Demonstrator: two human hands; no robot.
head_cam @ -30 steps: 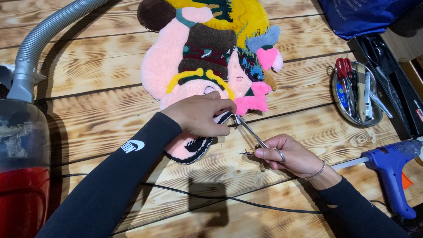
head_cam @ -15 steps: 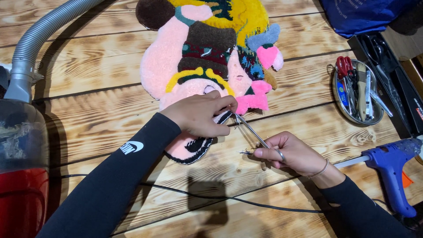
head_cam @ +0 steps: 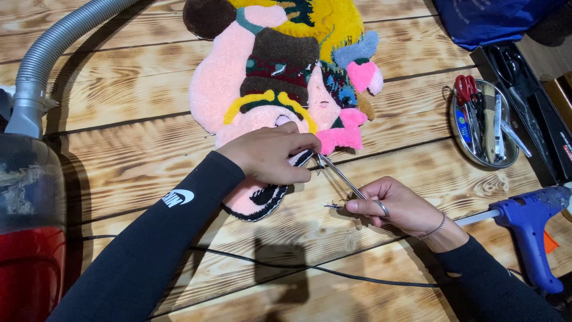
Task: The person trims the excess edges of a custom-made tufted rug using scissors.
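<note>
The right hand (head_cam: 398, 209) is curled shut around the handles of a pair of thin metal scissors (head_cam: 341, 176), a ring on one finger and a bracelet at the wrist, and the slim blades run up and away from those fingers to the rug's edge, their tips meeting it right under the other hand. Whether the blades are parted or closed I cannot tell from here. The left hand (head_cam: 271, 154) lies on top of the tufted rug (head_cam: 280, 77), its fingertips (head_cam: 310, 143) pinched together on the dark-trimmed edge just beside the scissor tips, holding that bit of pile steady. The rug itself is a shaped, cartoon-like piece in pink, brown, yellow and blue, spreading out beyond the left hand's knuckles and lying flat on the scorched-plank wooden table (head_cam: 137, 137). A few dark snippets of yarn (head_cam: 331, 206) lie on the wood just off the right thumb. Past the right wrist, near it, a blue hot glue gun (head_cam: 527, 229) stands on the table, and farther out beyond that hand sits a round metal tray (head_cam: 459, 143) with red-handled scissors and other small tools in it. A black cord (head_cam: 310, 269) runs across the planks below both forearms. Well off to the far side of the left arm stands a red vacuum cleaner (head_cam: 27, 238) with its grey ribbed hose (head_cam: 50, 53).
</note>
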